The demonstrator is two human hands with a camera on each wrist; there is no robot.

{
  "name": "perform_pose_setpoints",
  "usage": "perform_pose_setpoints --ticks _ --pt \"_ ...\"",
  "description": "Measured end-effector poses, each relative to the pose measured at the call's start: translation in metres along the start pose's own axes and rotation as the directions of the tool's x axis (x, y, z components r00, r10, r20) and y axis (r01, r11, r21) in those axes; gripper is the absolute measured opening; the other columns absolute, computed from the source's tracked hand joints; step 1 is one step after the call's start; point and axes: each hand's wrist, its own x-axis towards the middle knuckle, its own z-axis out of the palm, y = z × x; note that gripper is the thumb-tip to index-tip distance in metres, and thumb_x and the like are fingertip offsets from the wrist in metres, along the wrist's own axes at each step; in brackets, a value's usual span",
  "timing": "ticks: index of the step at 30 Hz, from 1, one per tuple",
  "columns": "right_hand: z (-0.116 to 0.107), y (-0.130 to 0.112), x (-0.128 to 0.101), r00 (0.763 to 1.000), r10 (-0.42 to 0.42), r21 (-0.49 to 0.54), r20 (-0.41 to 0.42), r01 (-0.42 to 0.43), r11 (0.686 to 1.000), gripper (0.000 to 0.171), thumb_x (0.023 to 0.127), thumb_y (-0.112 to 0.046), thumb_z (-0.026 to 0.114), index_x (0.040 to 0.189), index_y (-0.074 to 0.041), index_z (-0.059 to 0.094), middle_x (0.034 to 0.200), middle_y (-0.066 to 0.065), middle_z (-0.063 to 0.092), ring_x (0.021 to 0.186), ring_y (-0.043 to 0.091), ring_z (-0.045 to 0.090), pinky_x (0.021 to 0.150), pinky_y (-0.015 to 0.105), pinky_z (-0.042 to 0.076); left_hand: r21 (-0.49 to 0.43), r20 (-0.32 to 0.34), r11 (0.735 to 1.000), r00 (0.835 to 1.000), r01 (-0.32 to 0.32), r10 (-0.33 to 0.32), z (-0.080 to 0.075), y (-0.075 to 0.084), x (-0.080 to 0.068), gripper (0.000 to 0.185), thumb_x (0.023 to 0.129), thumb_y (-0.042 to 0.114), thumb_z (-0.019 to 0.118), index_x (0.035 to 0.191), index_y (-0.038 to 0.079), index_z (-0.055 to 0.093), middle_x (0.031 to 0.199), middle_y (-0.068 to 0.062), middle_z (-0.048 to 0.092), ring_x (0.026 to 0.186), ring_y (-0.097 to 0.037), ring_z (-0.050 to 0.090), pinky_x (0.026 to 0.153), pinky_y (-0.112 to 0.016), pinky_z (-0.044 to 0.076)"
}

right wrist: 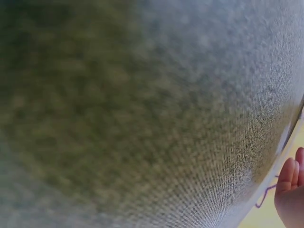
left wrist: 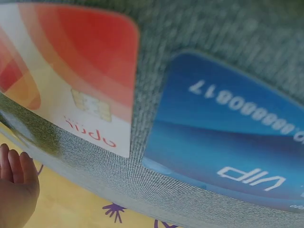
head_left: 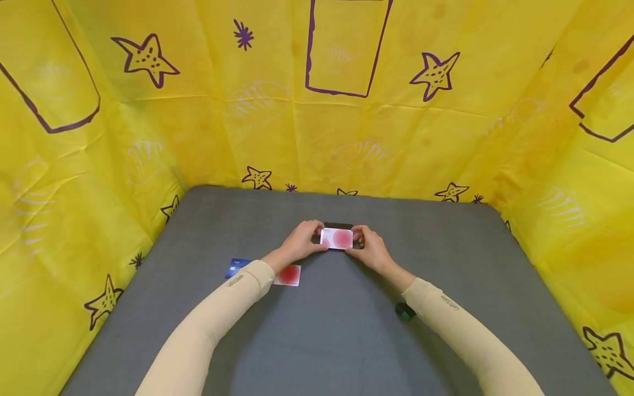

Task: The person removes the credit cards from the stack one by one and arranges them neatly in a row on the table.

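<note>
Both hands meet over the far middle of the grey table. Between them is a white card with pink circles (head_left: 342,238), seen in the head view. My left hand (head_left: 300,242) pinches its left side, and my right hand (head_left: 373,251) pinches its right side. A flat black object (head_left: 338,225) shows behind the card, along its top edge; most of it is hidden. In the left wrist view, a red and white bank card (left wrist: 97,52) and a blue VIP card (left wrist: 213,123) lie side by side on the cloth, with the left hand's fingers at the lower left.
The left forearm (head_left: 238,291) passes over the two cards on the table. By the right sleeve sits a small black and green item (head_left: 405,312). Yellow fabric (head_left: 307,143) with starfish drawings surrounds the grey tabletop (head_left: 317,341) at the back and sides.
</note>
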Motion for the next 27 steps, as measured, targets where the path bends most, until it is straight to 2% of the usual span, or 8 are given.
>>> perform_pose_setpoints --ticks 11,20,27 --pt "0.001 -0.002 -0.009 1.000 0.005 0.017 0.012 -0.005 1.000 0.055 0.076 -0.014 0.085 0.120 -0.002 0.056 0.094 0.007 0.063 0.083 0.022 0.053 0.078 0.034 0.044 -0.018 -0.009 0.999 1.000 -0.027 0.027 0.001 0.002 -0.009 0.051 0.079 0.025 0.083 0.118 0.002 0.060 0.099 -0.005 0.060 0.097 -0.023 0.053 0.089 -0.035 0.044" --pt "-0.001 -0.002 -0.017 1.000 -0.011 0.005 0.014 0.011 1.000 0.054 0.076 -0.015 0.085 0.119 0.000 0.056 0.093 0.006 0.063 0.082 0.021 0.053 0.077 0.034 0.044 -0.028 0.007 0.999 1.000 -0.020 0.021 0.001 0.007 -0.016 0.051 0.078 0.023 0.084 0.118 0.002 0.060 0.098 -0.005 0.060 0.097 -0.023 0.052 0.089 -0.035 0.044" --pt "-0.001 -0.004 -0.023 0.999 0.015 0.026 0.034 -0.016 1.000 0.054 0.076 -0.015 0.085 0.120 -0.001 0.057 0.094 0.008 0.063 0.082 0.021 0.052 0.078 0.035 0.044 -0.041 0.008 0.997 0.998 -0.059 0.060 0.001 0.008 -0.022 0.052 0.076 0.019 0.085 0.117 0.000 0.059 0.100 -0.009 0.062 0.096 -0.024 0.054 0.089 -0.037 0.044"
